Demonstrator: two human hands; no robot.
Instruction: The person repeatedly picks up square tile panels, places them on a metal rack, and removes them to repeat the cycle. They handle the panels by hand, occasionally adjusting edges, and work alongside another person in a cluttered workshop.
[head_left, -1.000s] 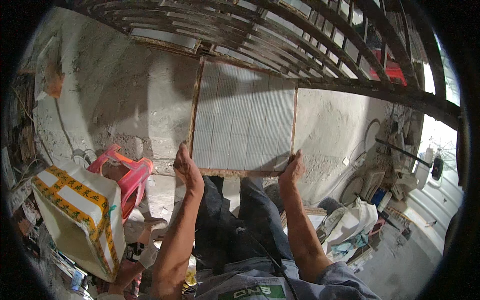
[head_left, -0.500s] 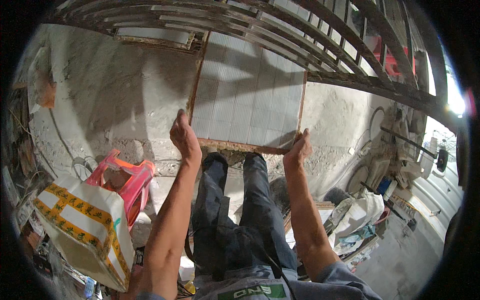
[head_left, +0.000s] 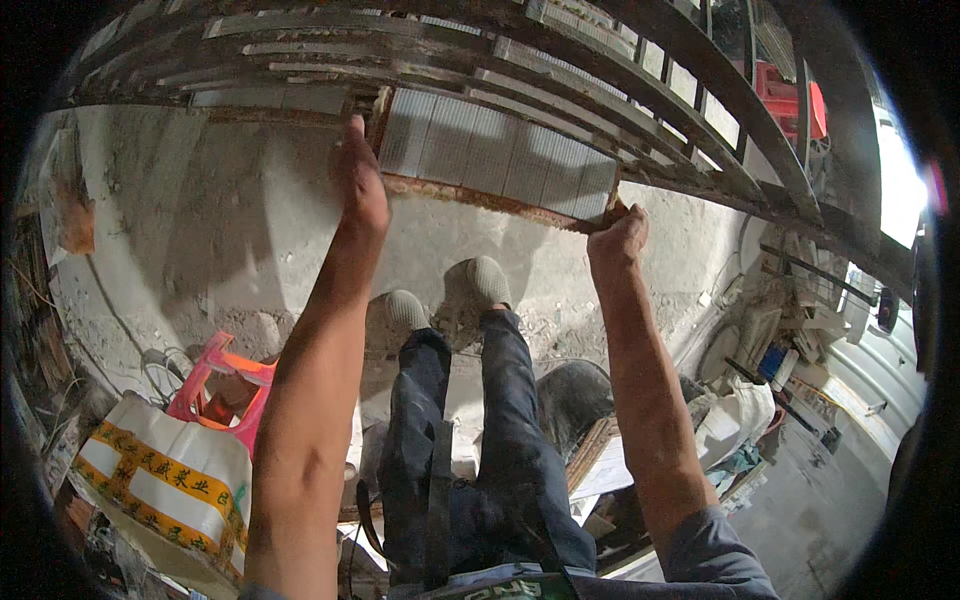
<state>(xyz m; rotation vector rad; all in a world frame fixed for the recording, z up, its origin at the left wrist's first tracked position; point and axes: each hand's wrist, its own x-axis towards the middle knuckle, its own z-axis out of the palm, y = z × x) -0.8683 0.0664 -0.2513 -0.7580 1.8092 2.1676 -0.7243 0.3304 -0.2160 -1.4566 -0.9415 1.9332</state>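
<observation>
A wooden-edged board [head_left: 500, 145] topped with pale grey ribbed panels lies partly beneath the bars of a dark slatted rack [head_left: 740, 190]. Its near edge is rough and brown. My left hand [head_left: 364, 185] holds the board's left side near the front corner, thumb pointing forward and fingers mostly hidden. At the near right corner, my right hand [head_left: 622, 237] is closed around the edge. Both arms reach forward.
A second panelled board [head_left: 270, 98] sits in the rack at left. A taped white foam box [head_left: 160, 480] and a pink plastic stool [head_left: 222, 385] stand at lower left. White sacks [head_left: 735, 420] and clutter lie to the right. My shoes [head_left: 487, 282] rest on the dusty floor.
The board has moved forward, farther under the rack's bars, with both hands at its sides. My arms are stretched farther out, and my shoes now show below the board.
</observation>
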